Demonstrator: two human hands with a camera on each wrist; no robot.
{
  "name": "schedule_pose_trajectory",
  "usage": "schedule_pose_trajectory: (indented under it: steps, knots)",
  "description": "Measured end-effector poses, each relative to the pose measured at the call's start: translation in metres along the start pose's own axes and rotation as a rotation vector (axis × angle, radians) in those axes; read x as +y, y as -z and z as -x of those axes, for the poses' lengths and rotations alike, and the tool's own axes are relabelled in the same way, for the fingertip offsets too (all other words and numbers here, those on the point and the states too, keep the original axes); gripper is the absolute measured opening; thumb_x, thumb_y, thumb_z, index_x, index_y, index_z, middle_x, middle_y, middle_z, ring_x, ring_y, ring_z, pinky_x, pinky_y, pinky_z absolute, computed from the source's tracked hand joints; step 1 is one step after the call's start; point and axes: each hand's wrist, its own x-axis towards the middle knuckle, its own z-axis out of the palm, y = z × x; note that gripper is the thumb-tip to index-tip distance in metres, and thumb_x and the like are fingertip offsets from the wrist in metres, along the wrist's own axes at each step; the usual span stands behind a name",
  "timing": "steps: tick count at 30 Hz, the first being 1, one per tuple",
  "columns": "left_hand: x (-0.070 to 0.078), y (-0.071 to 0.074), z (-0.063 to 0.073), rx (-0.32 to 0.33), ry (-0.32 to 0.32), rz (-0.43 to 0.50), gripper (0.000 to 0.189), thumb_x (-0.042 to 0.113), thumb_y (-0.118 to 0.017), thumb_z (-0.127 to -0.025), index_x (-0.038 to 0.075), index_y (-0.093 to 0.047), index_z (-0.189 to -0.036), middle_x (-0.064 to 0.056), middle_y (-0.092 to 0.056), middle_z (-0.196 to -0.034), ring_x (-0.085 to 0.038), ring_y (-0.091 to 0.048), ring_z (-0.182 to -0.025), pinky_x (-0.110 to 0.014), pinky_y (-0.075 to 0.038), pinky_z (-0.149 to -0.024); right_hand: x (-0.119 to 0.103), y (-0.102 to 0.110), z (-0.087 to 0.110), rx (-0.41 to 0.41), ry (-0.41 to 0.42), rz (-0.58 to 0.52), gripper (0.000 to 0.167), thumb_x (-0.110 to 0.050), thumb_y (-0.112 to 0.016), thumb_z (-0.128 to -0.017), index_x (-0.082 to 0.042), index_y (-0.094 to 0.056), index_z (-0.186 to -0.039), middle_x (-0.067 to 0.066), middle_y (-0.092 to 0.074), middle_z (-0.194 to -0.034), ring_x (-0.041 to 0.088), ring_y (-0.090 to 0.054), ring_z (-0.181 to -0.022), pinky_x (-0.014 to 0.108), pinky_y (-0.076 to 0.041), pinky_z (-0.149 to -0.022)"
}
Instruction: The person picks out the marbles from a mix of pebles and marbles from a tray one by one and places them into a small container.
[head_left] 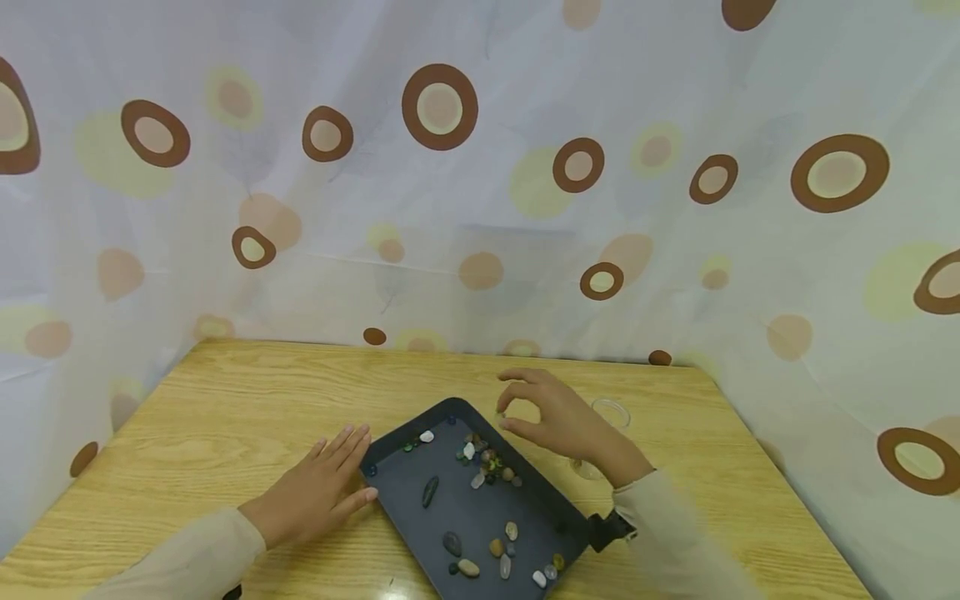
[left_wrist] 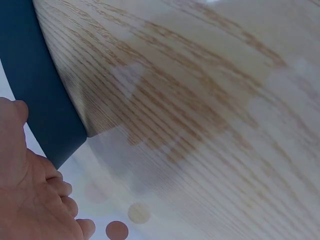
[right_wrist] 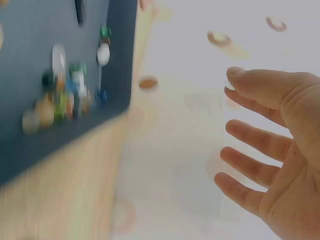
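A dark grey tray lies at an angle on the table, with small stones of many colours scattered over its floor. My left hand is at the tray's left corner, fingers straight and fingertips right at the rim; the left wrist view shows this hand beside the tray's outer wall. Above the tray's far right edge, my right hand pinches a small pale stone between thumb and forefinger. In the right wrist view, the other fingers of this hand are spread, and the stone is mostly hidden.
A clear round container stands on the table behind my right hand, partly covered by it. Green, white and brown stones cluster along the tray's far right wall. A patterned cloth hangs behind the wooden table.
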Motion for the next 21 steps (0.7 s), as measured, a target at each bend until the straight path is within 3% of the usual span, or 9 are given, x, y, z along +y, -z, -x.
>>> schedule_pose_trajectory:
  steps: [6, 13, 21]
  knots:
    - [0.000, 0.001, -0.001, -0.013, 0.000, -0.002, 0.077, 0.053, -0.038, -0.100, -0.006, -0.025, -0.148, -0.021, -0.020, -0.157, -0.039, -0.017, -0.144, -0.061, -0.020, -0.112, 0.034, 0.024, 0.034, 0.128, -0.110, 0.018, 0.010, -0.022, -0.069, -0.090, -0.020, -0.066, -0.100, 0.016, -0.047, -0.141, 0.041, -0.041, -0.129, 0.061, -0.040, -0.098]
    - [0.001, 0.002, 0.000, -0.015, 0.007, 0.010, 0.078, 0.053, -0.038, -0.100, -0.006, -0.024, -0.149, -0.021, -0.019, -0.157, -0.040, -0.017, -0.144, -0.062, -0.019, -0.112, 0.064, 0.035, 0.066, 0.240, -0.190, 0.072, 0.010, -0.017, -0.069, -0.090, -0.012, -0.067, -0.099, 0.020, -0.049, -0.137, 0.045, -0.043, -0.125, 0.064, -0.038, -0.096]
    - [0.001, 0.002, 0.000, -0.012, -0.001, 0.016, 0.077, 0.052, -0.039, -0.100, -0.006, -0.024, -0.148, -0.022, -0.019, -0.156, -0.040, -0.017, -0.144, -0.062, -0.019, -0.112, 0.084, 0.031, 0.084, 0.271, -0.256, 0.103, 0.013, -0.015, -0.069, -0.090, -0.007, -0.066, -0.098, 0.027, -0.049, -0.134, 0.050, -0.045, -0.120, 0.065, -0.039, -0.093]
